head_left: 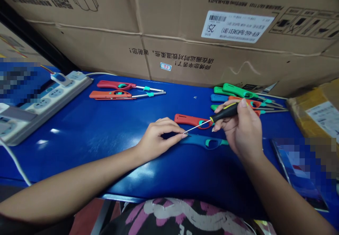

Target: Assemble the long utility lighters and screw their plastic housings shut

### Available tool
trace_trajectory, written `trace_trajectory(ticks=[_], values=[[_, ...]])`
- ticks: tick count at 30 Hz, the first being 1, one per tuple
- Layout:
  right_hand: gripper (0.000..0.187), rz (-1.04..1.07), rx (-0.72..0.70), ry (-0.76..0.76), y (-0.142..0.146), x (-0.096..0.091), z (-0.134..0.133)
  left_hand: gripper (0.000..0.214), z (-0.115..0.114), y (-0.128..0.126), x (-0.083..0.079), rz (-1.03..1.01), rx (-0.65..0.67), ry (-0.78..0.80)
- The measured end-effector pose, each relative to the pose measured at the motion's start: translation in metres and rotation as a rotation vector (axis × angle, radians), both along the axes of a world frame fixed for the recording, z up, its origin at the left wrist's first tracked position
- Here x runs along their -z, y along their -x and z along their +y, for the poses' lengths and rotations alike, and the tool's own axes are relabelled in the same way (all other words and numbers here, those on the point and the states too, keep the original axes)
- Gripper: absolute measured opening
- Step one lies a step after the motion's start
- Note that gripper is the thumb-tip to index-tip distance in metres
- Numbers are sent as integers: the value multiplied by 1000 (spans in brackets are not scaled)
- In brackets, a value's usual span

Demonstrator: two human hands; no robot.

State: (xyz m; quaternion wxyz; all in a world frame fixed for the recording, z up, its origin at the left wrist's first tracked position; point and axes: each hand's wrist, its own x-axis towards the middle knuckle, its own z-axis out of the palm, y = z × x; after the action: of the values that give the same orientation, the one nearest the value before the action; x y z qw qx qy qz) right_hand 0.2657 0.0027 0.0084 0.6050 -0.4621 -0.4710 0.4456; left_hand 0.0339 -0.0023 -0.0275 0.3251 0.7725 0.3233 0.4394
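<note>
My right hand [245, 132] grips a screwdriver [225, 112] by its black and yellow handle, its thin shaft slanting down to the left. The tip meets the handle end of a blue utility lighter [200, 140] lying on the blue table. My left hand [159, 136] is closed on that same end, thumb and forefinger pinched close around the screwdriver tip. Just behind lies a red lighter [189, 119], its front partly hidden by my right hand. Past that hand are several more lighters, among them a green lighter [235, 90].
Two lighters, a red one [113, 84] and an orange one [109, 95], lie back left. A power strip [53, 99] with plugs runs along the left. A large cardboard box [106, 33] walls off the back. At right are a phone-like screen [293, 164] and a taped carton [312, 104].
</note>
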Motion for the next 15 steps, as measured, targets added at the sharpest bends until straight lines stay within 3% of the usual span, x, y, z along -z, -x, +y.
trace_trajectory(ticks=[11,15], values=[[24,-68,-140,-157,-6,-9,-11,9,0,1,0,136,49,-48],[22,-142,-258,-234,-5,-20,-19,12,-2,0,-1,129,92,-57]])
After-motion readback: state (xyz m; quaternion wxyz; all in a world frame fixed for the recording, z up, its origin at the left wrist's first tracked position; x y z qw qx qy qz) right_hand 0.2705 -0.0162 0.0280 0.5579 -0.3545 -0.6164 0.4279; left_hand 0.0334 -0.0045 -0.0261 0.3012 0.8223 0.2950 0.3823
